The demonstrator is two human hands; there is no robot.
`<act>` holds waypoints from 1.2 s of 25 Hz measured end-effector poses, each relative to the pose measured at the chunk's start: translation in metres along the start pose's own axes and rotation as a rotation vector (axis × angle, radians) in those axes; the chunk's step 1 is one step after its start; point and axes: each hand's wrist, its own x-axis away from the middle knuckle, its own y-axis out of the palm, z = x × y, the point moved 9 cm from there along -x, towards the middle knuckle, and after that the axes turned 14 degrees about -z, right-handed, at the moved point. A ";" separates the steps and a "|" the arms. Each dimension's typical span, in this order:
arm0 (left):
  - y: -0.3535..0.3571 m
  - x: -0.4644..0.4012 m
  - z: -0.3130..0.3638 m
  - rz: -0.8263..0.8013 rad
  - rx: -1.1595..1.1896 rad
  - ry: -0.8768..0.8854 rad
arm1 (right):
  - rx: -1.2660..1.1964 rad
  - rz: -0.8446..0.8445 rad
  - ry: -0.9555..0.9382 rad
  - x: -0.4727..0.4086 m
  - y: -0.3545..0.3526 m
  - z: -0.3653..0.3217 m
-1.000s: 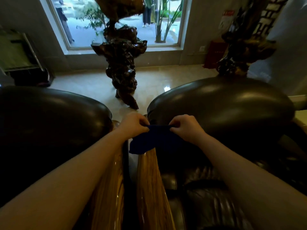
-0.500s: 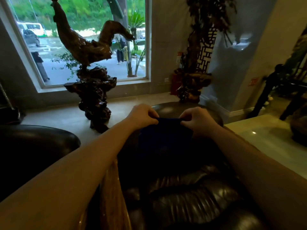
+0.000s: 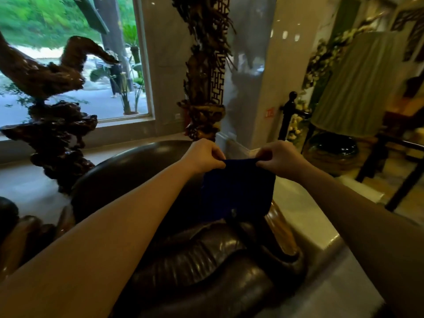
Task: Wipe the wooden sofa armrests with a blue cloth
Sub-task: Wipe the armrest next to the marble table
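Now pinching the dark blue square cloth (image 3: 236, 189) by its top corners, left hand (image 3: 204, 157) and right hand (image 3: 281, 158), above the glossy wooden sofa armrest (image 3: 281, 228).

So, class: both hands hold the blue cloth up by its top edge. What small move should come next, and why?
Probably lower the blue cloth onto the wooden armrest just below it. The left hand and right hand pinch its top corners, it hangs spread, and no wiping contact shows yet.

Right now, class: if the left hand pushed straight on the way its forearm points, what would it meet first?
Probably the carved dark wooden root column beyond the left hand; depth is unclear.
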 end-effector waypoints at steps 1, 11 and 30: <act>0.012 -0.013 0.017 -0.012 0.000 0.017 | 0.003 0.010 0.022 0.009 -0.011 0.019; 0.109 -0.179 0.058 -0.084 0.064 0.053 | 0.007 -0.034 0.138 -0.017 -0.031 0.195; 0.387 -0.352 -0.059 -0.013 0.374 -0.622 | -0.173 -0.584 0.091 -0.122 0.164 0.522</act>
